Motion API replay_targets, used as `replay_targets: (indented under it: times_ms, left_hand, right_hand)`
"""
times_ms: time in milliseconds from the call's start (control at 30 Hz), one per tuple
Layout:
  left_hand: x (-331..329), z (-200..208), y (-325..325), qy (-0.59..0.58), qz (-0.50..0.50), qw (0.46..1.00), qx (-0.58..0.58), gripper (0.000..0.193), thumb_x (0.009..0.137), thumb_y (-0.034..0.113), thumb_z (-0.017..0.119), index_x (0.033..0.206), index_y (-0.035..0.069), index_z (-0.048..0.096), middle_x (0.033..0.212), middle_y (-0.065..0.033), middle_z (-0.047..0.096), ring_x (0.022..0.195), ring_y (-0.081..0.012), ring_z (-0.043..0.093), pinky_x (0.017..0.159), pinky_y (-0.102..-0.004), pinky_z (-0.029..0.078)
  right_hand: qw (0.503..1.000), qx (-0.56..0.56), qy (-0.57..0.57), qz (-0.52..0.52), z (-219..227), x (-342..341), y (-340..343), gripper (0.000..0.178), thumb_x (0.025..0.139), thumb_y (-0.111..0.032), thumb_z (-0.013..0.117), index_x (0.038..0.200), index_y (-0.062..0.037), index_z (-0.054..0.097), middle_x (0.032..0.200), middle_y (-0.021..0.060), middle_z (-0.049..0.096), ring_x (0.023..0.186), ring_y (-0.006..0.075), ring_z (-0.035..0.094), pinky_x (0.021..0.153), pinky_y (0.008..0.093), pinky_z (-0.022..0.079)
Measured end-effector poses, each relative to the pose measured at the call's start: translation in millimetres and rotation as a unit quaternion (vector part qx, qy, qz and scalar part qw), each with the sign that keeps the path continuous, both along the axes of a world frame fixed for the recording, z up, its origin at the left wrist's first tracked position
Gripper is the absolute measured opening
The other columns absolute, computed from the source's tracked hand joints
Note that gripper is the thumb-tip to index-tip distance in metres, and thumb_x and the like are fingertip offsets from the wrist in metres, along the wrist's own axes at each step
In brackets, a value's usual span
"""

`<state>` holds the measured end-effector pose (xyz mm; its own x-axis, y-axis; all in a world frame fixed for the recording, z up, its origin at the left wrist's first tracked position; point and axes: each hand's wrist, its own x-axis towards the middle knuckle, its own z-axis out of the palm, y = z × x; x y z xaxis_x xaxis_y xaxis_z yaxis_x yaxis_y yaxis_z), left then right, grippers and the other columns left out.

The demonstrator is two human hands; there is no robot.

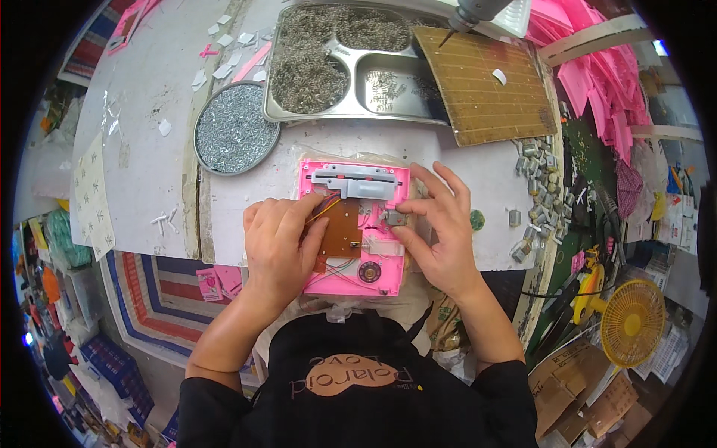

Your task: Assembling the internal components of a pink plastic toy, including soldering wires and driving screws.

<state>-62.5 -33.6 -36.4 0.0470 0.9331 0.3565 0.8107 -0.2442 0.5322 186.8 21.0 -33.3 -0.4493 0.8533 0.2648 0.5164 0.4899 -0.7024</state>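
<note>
Head view: a pink casing (340, 286) is set on a table (239, 196). At its left, wires (328, 203) are touched by the left hand (278, 235), whether pinched cannot be told; at its right, a grey motor (393, 217) is pinched by the right hand (446, 237).

My left hand (278, 237) covers part of the pink housing's (336, 286) left edge; coloured wires (328, 204) vanish beneath its fingers, so I can't tell whether they're pinched. Between my right hand's (442, 231) thumb and forefinger, the small grey motor's (393, 217) right end is hidden. The brown board (485, 89) covers the metal tray's (351, 108) lower right corner. The silvery pieces (237, 128) near upper left are too small to identify singly. The upper edge crops the power screwdriver (478, 10); the lower, my black shirt (358, 422).
</note>
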Motion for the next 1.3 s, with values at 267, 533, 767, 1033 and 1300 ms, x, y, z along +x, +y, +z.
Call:
replay_targets:
  times_ms: [267,533,767,1033,1300]
  left_hand:
    - [-5.0,-3.4,-9.2,-0.010,-0.023,0.999,0.033,0.021,0.076,0.004,0.082,0.095,0.008,0.074,0.084,-0.0026,0.065,0.075,-0.0215,0.059,0.077,-0.0369,0.040]
    - [-4.7,10.0,-4.3,0.007,-0.041,0.995,0.087,0.023,0.070,0.004,0.084,0.089,0.010,0.073,0.087,-0.0019,0.066,0.078,-0.0232,0.058,0.076,-0.0376,0.039]
    - [-8.4,10.5,5.7,-0.036,-0.092,0.992,0.084,0.023,0.071,0.001,0.082,0.090,0.007,0.071,0.099,-0.0069,0.069,0.086,-0.0277,0.062,0.078,-0.0400,0.047]
    - [-14.1,-2.5,-0.5,-0.068,-0.084,0.990,0.093,0.024,0.071,0.000,0.081,0.092,0.004,0.070,0.100,-0.0090,0.068,0.092,-0.0303,0.065,0.077,-0.0393,0.053]
    - [-10.9,-9.2,-5.2,-0.086,-0.077,0.990,0.082,0.024,0.070,0.001,0.082,0.091,0.005,0.070,0.099,-0.0087,0.068,0.092,-0.0308,0.064,0.078,-0.0399,0.052]
  right_hand:
    - [0.998,-0.027,-0.049,-0.003,5.1,-4.8,2.7,0.025,0.077,-0.013,0.084,0.099,-0.0064,0.073,0.151,0.0177,0.052,0.143,0.0451,0.034,0.116,0.0529,0.031]
    - [0.995,-0.019,-0.094,0.008,14.2,-5.6,6.2,0.024,0.077,-0.014,0.083,0.098,-0.0067,0.072,0.151,0.0182,0.052,0.143,0.0459,0.034,0.116,0.0530,0.031]
    - [0.993,-0.031,-0.111,0.025,20.4,-6.4,11.3,0.024,0.077,-0.014,0.083,0.097,-0.0064,0.072,0.149,0.0185,0.053,0.142,0.0462,0.035,0.116,0.0528,0.032]
    - [0.992,-0.041,-0.112,0.041,21.8,-6.2,15.4,0.024,0.076,-0.013,0.083,0.097,-0.0059,0.072,0.148,0.0168,0.055,0.141,0.0464,0.037,0.116,0.0529,0.033]
    - [0.994,0.005,-0.101,0.028,18.4,-7.1,10.0,0.026,0.073,-0.010,0.084,0.096,-0.0064,0.072,0.146,0.0149,0.057,0.142,0.0450,0.037,0.115,0.0527,0.033]
